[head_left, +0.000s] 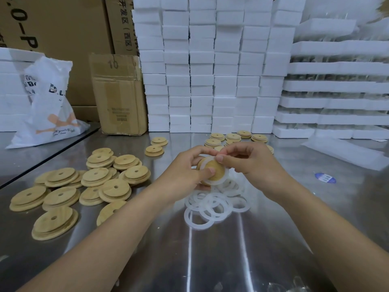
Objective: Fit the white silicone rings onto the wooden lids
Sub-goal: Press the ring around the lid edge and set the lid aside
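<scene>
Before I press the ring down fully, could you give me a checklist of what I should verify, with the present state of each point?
1. Left hand grips the wooden lid: ok.
2. Right hand pinches the white ring at its upper edge: ok.
3. Ring lies around the lid's face: ok.
4. Ring seated evenly all round: cannot tell, the hands hide part of it.
5. Spare rings lie on the table below the hands: ok.
6. Bare lids heaped at the left: ok.

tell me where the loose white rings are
Head view, centre: the loose white rings lie heaped on the metal table, below the left hand and right hand, right of the wooden lids.
</scene>
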